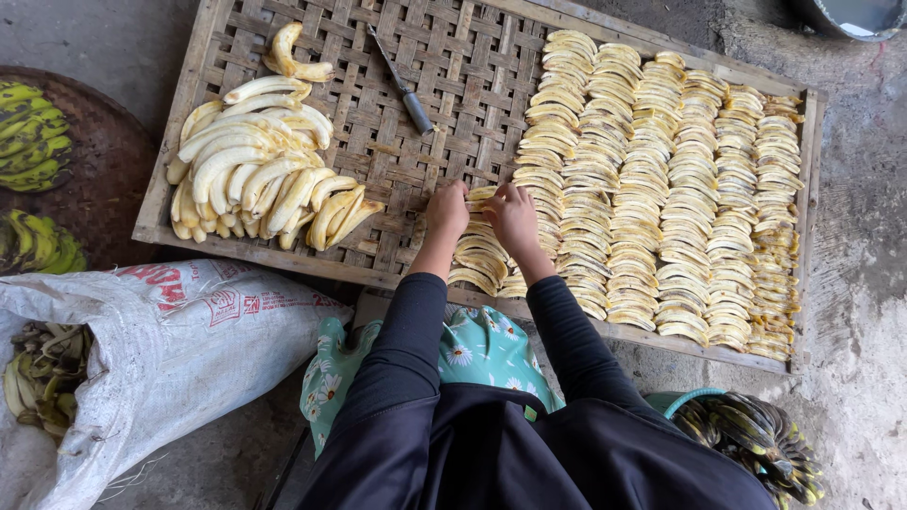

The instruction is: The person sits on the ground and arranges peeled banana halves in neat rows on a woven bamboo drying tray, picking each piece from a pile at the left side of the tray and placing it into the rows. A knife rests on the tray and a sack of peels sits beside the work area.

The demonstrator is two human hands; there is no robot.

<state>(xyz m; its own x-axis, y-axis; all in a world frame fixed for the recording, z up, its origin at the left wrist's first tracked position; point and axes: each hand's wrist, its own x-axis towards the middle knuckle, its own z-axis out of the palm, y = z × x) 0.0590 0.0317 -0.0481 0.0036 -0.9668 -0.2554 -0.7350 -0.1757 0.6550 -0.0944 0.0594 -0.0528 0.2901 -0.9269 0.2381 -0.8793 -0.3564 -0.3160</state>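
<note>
Both hands, the left (pixel 447 210) and right (pixel 513 215), curl loosely over a banana slice (pixel 480 194) on a woven tray (pixel 397 142) (rows of slices (pixel 661 189) to the right), with peeled bananas (pixel 255 170) and a knife (pixel 404 87) nearby.

The fingertips of the left hand (pixel 447 210) and right hand (pixel 513 215) are tucked under, so what they pinch among the banana slices (pixel 480 247) cannot be told. The metal bowl (pixel 853 16) is cut off at the top edge, the white sack (pixel 142 364) at the left
</note>
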